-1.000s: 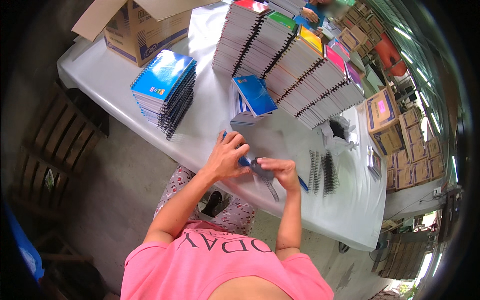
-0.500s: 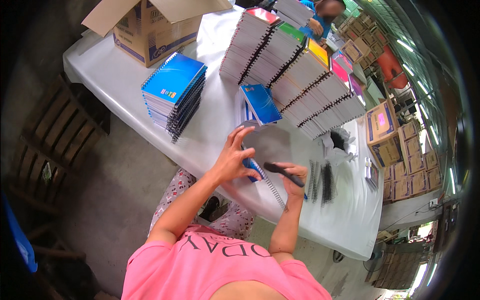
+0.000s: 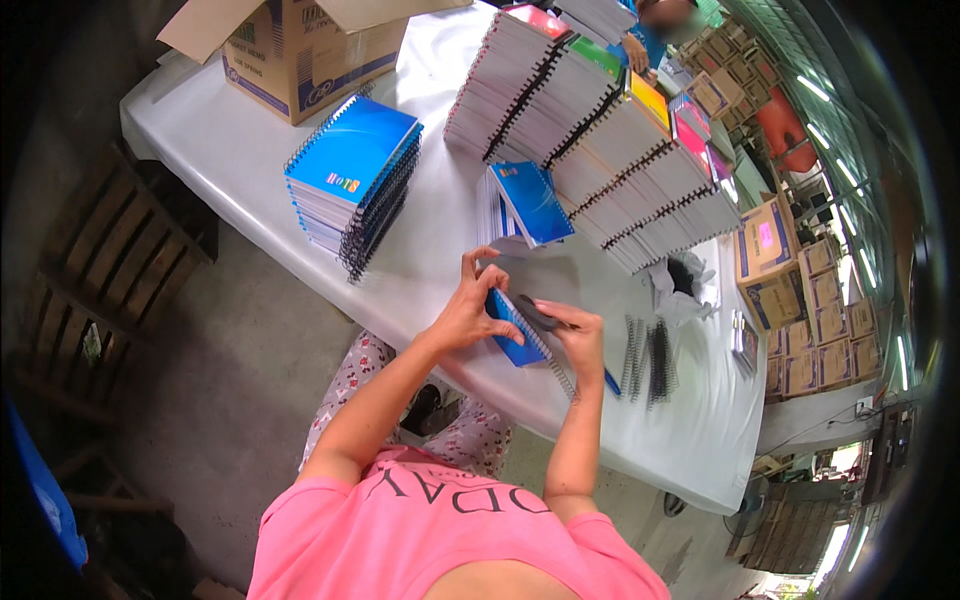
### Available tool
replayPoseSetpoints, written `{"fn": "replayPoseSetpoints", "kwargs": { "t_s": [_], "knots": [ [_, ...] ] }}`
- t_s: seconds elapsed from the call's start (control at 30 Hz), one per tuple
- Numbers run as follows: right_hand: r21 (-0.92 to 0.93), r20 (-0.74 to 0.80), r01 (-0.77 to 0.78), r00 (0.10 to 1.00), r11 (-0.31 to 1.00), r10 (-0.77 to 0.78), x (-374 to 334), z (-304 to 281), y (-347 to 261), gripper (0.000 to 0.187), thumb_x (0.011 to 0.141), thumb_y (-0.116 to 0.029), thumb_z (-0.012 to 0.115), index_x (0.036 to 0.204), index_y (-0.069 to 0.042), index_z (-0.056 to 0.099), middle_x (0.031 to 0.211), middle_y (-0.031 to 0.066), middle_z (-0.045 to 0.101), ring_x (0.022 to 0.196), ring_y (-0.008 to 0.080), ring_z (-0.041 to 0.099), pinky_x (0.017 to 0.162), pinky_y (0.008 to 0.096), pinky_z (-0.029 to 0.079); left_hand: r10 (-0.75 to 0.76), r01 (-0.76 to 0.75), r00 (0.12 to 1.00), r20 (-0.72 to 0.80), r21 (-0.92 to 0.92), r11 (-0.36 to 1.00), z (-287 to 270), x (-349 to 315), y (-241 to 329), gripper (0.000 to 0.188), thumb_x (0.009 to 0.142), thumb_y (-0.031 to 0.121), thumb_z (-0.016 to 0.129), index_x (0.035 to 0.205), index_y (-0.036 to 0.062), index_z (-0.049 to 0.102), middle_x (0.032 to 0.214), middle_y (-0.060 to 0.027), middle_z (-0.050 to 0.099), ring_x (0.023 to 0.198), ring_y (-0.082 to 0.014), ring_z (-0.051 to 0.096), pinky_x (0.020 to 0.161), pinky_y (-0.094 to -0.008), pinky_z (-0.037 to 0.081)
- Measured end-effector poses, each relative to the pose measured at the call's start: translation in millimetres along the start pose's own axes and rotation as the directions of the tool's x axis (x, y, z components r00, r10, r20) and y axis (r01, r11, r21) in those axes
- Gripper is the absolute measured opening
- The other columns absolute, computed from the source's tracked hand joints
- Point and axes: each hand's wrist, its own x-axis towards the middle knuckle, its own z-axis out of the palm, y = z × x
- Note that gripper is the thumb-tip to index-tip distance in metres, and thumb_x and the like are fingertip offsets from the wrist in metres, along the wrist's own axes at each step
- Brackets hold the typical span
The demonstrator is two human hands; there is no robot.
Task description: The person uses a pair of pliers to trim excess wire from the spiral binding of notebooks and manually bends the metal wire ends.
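Beyond and left of the fingers, an open cardboard box [image 3: 310, 70] is standing behind 1 stack of blue notebooks [image 3: 350, 150]. Next, I am watching the left hand [image 3: 468, 310] curving its thumb and fingers around 1 blue notebook [image 3: 516, 342], the index finger arching up. That notebook is tilting between both hands; a short pile [image 3: 535, 205] is sitting just beyond the left fingertips. A wire coil [image 3: 565, 382] is running along its edge and sticking out below the right fingers. The right hand [image 3: 572, 328] is pinching a black tool [image 3: 535, 312] against that edge; I cannot tell whether they are touching. Right of those fingers, a blue pen [image 3: 611, 382] and loose coils [image 3: 652, 362] are lying. I am judging 2 risks: a loosening left grip letting the notebook twist, and the tool pressing off-line, bending the coil or scuffing the cover.
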Motion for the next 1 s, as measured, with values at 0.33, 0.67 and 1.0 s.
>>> {"fn": "replayPoseSetpoints", "kwargs": {
  "t_s": [0.33, 0.67, 1.0],
  "knots": [
    [0.222, 0.124, 0.081, 0.986, 0.972, -0.11, 13.3, 12.2, 0.9, 0.035, 0.065, 0.018, 0.052, 0.089, 0.002, 0.071, 0.099, 0.0194, 0.068, 0.094, 0.0256, 0.066, 0.083, 0.0318, 0.052, -0.032, 0.034, 0.999, 0.036, -0.04, 0.999, 4.2, -7.0, -14.7, 0.103, 0.043, 0.039, 0.093, 0.108, 0.0091, 0.019, 0.116, -0.0171, 0.028, 0.115, -0.0314, 0.034, 0.095, -0.0389, 0.037],
    [-0.109, 0.077, 0.032, 0.997, 0.994, -0.024, 27.7, 26.8, -2.7, 0.031, 0.069, 0.013, 0.053, 0.092, 0.002, 0.071, 0.094, 0.0137, 0.07, 0.086, 0.019, 0.067, 0.077, 0.0267, 0.052, 0.018, -0.02, 0.997, 0.078, 0.029, 0.999, 6.3, -5.7, -20.5, 0.116, 0.047, 0.04, 0.092, 0.116, 0.0092, 0.005, 0.115, -0.0155, 0.026, 0.106, -0.0264, 0.033, 0.089, -0.0343, 0.039],
    [0.078, 0.017, 0.048, 0.999, 0.996, -0.049, 32.5, 27.4, -5.3, 0.03, 0.066, 0.014, 0.054, 0.089, 0.004, 0.071, 0.092, 0.0175, 0.07, 0.086, 0.0225, 0.067, 0.08, 0.0278, 0.052, 0.027, -0.029, 0.992, 0.127, 0.017, 0.999, 4.8, -6.3, -15.7, 0.101, 0.051, 0.037, 0.092, 0.108, 0.0088, 0.014, 0.109, -0.0142, 0.026, 0.119, -0.0295, 0.029, 0.093, -0.0373, 0.037]
  ]
}}
